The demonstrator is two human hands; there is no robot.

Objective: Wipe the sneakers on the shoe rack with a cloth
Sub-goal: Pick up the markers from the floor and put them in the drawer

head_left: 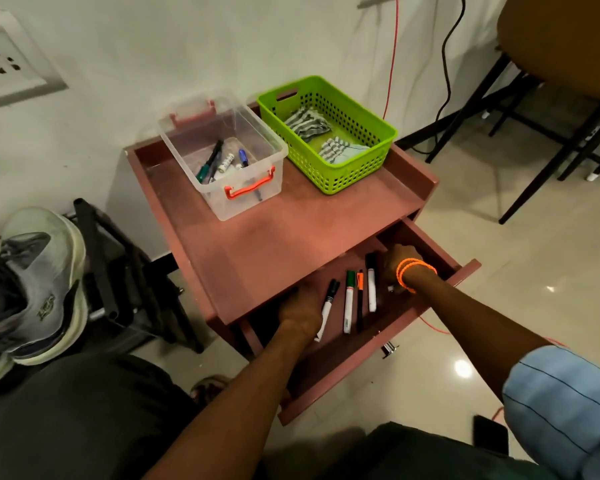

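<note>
Both hands, left hand (300, 308) and right hand (397, 263), dig in the drawer (463, 271), grips hidden; better take a cloth (307, 124) from the green basket (343, 174).

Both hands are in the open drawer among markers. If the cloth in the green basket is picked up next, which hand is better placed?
Probably the right hand: it is on the drawer's right side, the side where the green basket holding the striped cloths stands. The left hand would have to cross over.
</note>
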